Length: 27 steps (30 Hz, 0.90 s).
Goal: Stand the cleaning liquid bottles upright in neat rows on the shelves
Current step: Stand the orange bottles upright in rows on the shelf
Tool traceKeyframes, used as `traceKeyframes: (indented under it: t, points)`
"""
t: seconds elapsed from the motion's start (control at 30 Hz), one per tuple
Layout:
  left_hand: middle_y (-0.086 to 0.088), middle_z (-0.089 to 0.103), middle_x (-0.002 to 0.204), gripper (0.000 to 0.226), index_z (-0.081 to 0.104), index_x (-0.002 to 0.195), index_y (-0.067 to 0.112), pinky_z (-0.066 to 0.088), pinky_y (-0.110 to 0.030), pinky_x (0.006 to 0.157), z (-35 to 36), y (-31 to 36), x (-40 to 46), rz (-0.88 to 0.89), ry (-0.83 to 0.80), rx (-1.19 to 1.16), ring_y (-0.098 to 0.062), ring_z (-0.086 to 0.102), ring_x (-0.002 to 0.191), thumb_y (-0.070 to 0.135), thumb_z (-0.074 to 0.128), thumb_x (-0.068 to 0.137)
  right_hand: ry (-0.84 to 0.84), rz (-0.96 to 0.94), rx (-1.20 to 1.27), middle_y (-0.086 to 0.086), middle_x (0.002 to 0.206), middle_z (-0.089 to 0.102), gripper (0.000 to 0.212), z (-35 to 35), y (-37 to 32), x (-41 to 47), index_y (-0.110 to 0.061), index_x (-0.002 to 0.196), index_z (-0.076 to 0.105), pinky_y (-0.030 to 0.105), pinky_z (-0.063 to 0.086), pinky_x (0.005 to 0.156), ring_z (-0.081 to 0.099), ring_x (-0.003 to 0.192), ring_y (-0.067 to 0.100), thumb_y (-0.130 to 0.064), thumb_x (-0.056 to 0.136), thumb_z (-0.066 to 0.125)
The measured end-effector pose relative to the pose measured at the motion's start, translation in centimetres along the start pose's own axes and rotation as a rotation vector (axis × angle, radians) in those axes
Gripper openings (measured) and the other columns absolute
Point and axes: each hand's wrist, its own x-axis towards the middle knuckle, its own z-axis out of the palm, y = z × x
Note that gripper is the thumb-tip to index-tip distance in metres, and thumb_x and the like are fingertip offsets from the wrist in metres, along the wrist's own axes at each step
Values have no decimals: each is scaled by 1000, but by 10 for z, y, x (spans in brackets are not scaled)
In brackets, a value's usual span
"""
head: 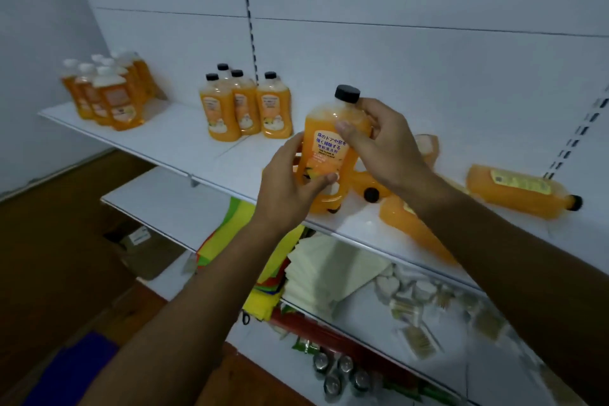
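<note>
Head view shows a smooth white shelf (171, 138) at my chest. Far left on it stands a tight bunch of orange bottles with white caps (108, 92). I count about seven, but they are blurry and some hide behind others, so I am not sure. Next to the right stand four orange bottles with black caps (244, 109), upright and close together, three in front and one behind. Their plastic is clear and shiny, and the liquid inside is bright orange.

My left hand (290, 184) wraps its fingers and thumb round the bottom half of one bottle (329, 155). My right hand (379, 138) grips that bottle near its top, with the thumb pressed on the front just under the round black cap. I hold this bottle upright at the front part of the shelf, low down by the lying bottles. It is flat and wide with round shoulders and a narrow neck. Its label is orange and white with blue writing.

Right of my hands, more orange bottles lie on their sides on the shelf. One lies behind my right wrist with its black cap (371, 195) pointing at me. One lies under my right arm (412, 227). One lies far right (517, 189), showing a yellow label, its black cap pointing right.

Under the shelf I see bright folded cloths (230, 241), pale square sheets in a stack (323, 273), and four shiny round can tops (339, 372).
</note>
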Motion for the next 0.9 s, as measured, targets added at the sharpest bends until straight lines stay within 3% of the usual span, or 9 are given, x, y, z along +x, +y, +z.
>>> traceKeyframes:
  t: [0.27, 0.4, 0.53, 0.8, 0.9]
  points:
    - [8, 61, 121, 62, 46, 134, 25, 52, -20, 82, -95, -86, 37, -67, 52, 2, -7, 58, 107, 32, 76, 81, -106, -16, -13, -11, 131, 57, 42, 131, -5, 63, -39, 133, 51, 46, 53, 94, 55, 122, 15, -42, 91, 58]
    - [17, 60, 113, 59, 47, 132, 28, 48, -10, 77, -113, -120, 61, -98, 54, 8, 2, 57, 100, 29, 77, 81, -140, -5, -59, -9, 128, 59, 44, 165, 8, 95, -30, 136, 50, 38, 57, 89, 58, 114, 11, -37, 93, 60]
    - [13, 61, 118, 62, 46, 134, 26, 51, -22, 83, -112, -154, 98, -89, 72, 11, -7, 58, 104, 31, 77, 81, -165, 23, -102, -5, 128, 58, 44, 184, 25, 133, -26, 136, 47, 37, 57, 87, 60, 111, 14, -33, 94, 59]
    - [34, 56, 107, 61, 43, 136, 29, 49, -16, 79, -84, -213, 173, -115, 81, 14, 15, 55, 98, 29, 74, 83, -161, -5, -264, -3, 111, 53, 40, 198, 74, 210, -20, 126, 55, 36, 51, 93, 55, 104, 13, -31, 89, 66]
    - [30, 58, 112, 62, 41, 139, 26, 50, -18, 83, -72, -233, 190, -134, 73, 8, 12, 56, 102, 32, 72, 85, -155, 16, -351, 2, 110, 49, 44, 206, 93, 226, -22, 125, 56, 41, 50, 93, 54, 103, 20, -39, 85, 67]
